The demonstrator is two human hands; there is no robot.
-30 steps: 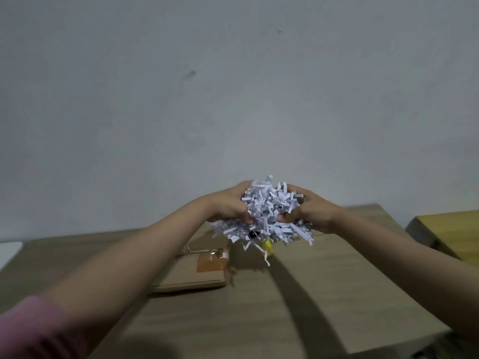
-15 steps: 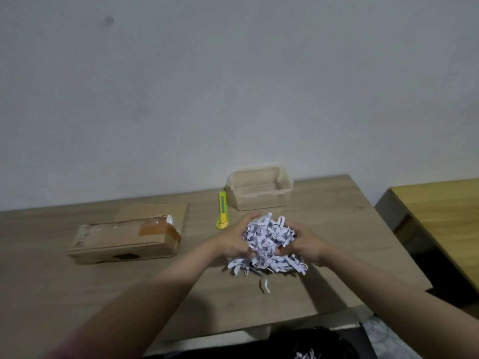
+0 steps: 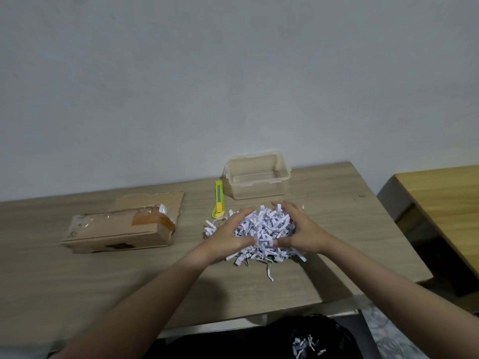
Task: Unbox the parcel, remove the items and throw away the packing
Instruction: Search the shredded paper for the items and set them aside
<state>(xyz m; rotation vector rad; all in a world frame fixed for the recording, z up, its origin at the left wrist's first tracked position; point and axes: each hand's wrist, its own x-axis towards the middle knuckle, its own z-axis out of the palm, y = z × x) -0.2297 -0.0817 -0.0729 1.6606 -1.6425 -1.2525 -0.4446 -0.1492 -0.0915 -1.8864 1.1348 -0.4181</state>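
Both hands, left hand and right hand, cup a fluffy heap of white shredded paper on the worktop, fingers curled around it. The cardboard parcel lies far left.

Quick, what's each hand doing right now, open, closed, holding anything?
Left hand: closed on the shredded paper, cupping its left side.
Right hand: closed on the same shredded paper, cupping its right side.
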